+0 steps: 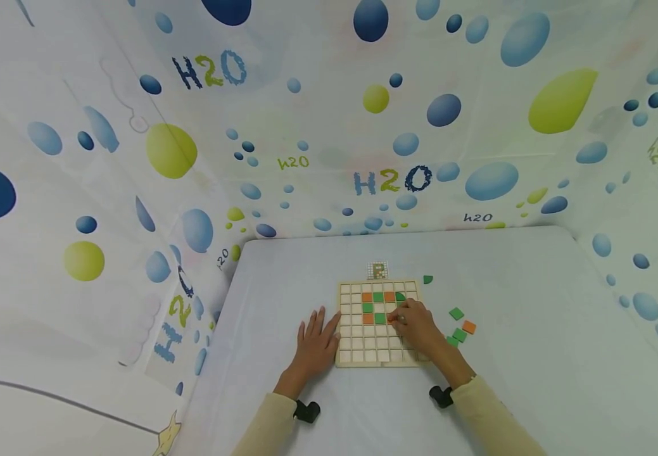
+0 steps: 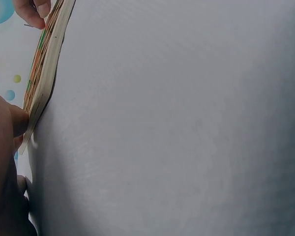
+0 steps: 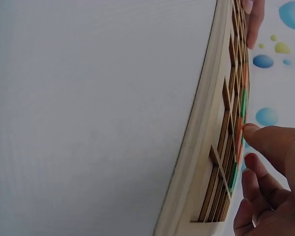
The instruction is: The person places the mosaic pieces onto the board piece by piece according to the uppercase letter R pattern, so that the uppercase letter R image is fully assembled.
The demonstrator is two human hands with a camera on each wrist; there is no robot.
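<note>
A wooden grid board [image 1: 357, 356] lies on the table, with square orange and green tiles in some of its cells. At its right, my right hand [image 1: 417, 326] reaches over the grid and pinches an orange tile [image 1: 389, 319] at a cell; the fingers partly cover it. Just above sits a green rounded tile [image 1: 400, 296] in the board. My left hand [image 1: 316, 345] rests with fingers spread beside the board's left edge, the thumb side touching it. In the right wrist view, the thumb [image 3: 265, 140] is at the tiles and the index fingertip is hidden.
Behind the board lies a small card with a gridded pattern [image 1: 377, 270]. To the right are a loose green rounded tile [image 1: 428, 279], an orange tile [image 1: 468, 327] and several green tiles [image 1: 456, 313]. A printed curtain [image 1: 329, 126] rises behind the white table [image 1: 283, 272].
</note>
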